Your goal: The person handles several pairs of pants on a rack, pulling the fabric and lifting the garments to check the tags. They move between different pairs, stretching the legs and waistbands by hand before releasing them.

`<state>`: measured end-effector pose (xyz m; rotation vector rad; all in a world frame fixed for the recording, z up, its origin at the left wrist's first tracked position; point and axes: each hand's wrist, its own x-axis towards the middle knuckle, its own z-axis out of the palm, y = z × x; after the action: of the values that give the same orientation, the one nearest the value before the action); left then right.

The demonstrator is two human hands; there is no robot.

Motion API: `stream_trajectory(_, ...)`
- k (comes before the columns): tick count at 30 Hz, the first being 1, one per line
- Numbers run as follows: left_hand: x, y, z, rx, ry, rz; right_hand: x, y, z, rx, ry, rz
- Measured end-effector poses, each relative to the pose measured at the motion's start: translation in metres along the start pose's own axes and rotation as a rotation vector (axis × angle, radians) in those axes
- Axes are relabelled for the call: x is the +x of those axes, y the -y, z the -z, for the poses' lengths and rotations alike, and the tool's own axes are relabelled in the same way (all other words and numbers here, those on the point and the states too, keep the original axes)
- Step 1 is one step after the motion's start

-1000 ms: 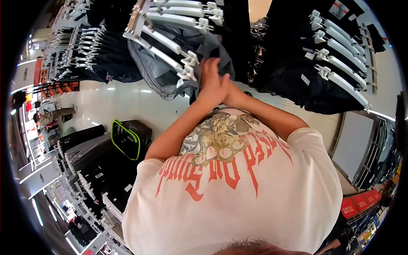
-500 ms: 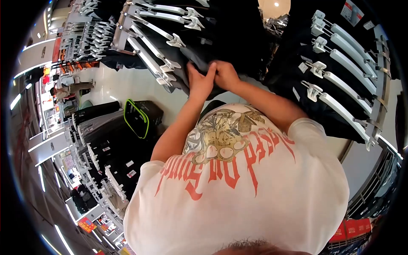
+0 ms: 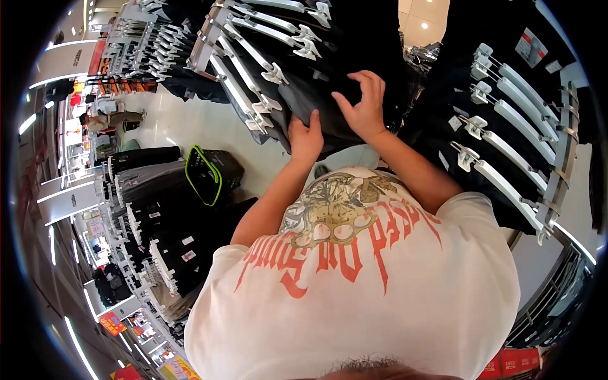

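Observation:
A dark grey garment [image 3: 310,98] hangs from one of the white clip hangers [image 3: 273,75] on the rack in front of me. My left hand [image 3: 306,138] grips its near edge, thumb on top and the other fingers hidden behind the cloth. To the right, my right hand [image 3: 365,104] is raised over the dark cloth with thumb and fingers spread, holding nothing. Its fingertips point left towards the garment. Black garments [image 3: 361,38] hang close behind.
At right, a metal rail [image 3: 560,164] carries more white clip hangers with black garments. A black shopping basket with a green rim [image 3: 206,163] stands on the floor at left. Nearby is a rack of dark clothes [image 3: 158,218]. Farther off, a person [image 3: 114,120] stands in the aisle.
My right hand has come off the garment and opened, moving up and right. My left hand stays on the cloth, slightly lower in view. The whole view has shifted a little.

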<state>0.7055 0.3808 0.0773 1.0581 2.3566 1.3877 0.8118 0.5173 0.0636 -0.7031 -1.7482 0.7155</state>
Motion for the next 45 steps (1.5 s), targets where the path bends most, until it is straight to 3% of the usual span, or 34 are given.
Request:
stream_trajectory(1, 0.0, -0.002, 0.003, 0.033, 0.028, 0.014, 0.002, -0.012, -0.007, 0.032, 0.017, 0.0)
stream_trajectory(3, -0.003, -0.008, 0.01, 0.109, 0.112, 0.047, 0.005, -0.033, -0.018, 0.227, 0.096, -0.199)
stream_trajectory(4, -0.002, -0.007, 0.007, 0.094, 0.016, -0.146, 0.011, -0.034, -0.022, 0.257, 0.08, -0.355)
stream_trajectory(5, -0.002, -0.002, 0.007, -0.013, 0.015, -0.16, 0.027, -0.047, -0.026, 0.226, 0.031, -0.35)
stream_trajectory(7, -0.009, 0.01, 0.014, 0.013, 0.074, -0.052, 0.03, -0.045, -0.023, 0.166, -0.001, -0.422)
stream_trajectory(9, -0.014, 0.011, 0.02, 0.067, 0.106, 0.001, 0.036, -0.062, -0.031, 0.29, 0.002, -0.528)
stream_trajectory(13, -0.003, 0.007, 0.036, -0.081, 0.253, -0.077, 0.043, -0.069, -0.031, 0.187, -0.059, -0.458)
stream_trajectory(15, -0.006, 0.013, 0.036, -0.033, 0.214, -0.072, 0.036, -0.062, -0.028, 0.21, -0.052, -0.442)
stream_trajectory(18, -0.012, 0.027, 0.026, -0.403, 0.141, -0.083, 0.013, -0.047, -0.024, 0.173, 0.022, -0.506)
stream_trajectory(21, -0.014, 0.051, 0.029, -0.126, 0.191, -0.246, -0.016, -0.018, -0.019, 0.235, 0.127, -0.535)
stream_trajectory(22, -0.007, 0.045, 0.03, 0.079, 0.045, -0.528, -0.019, -0.008, -0.017, 0.191, 0.136, -0.45)
stream_trajectory(23, -0.005, 0.039, 0.033, 0.111, 0.086, -0.557, -0.021, 0.001, -0.013, 0.149, 0.145, -0.366)
stream_trajectory(25, 0.003, 0.013, 0.045, 0.179, 0.172, -0.621, -0.025, 0.006, -0.011, 0.181, 0.209, -0.391)
stream_trajectory(28, -0.004, 0.019, 0.045, 0.15, 0.228, -0.487, -0.026, -0.009, -0.012, 0.154, 0.147, -0.309)
stream_trajectory(31, -0.011, 0.016, 0.046, 0.174, 0.177, -0.423, -0.001, -0.033, -0.008, 0.138, 0.129, -0.624)
stream_trajectory(36, -0.023, 0.008, 0.047, 0.149, 0.071, -0.382, 0.032, -0.094, -0.018, 0.257, 0.069, -0.477)
stream_trajectory(45, -0.022, 0.009, 0.054, 0.125, 0.04, -0.375, 0.042, -0.081, 0.001, 0.189, 0.163, -0.442)
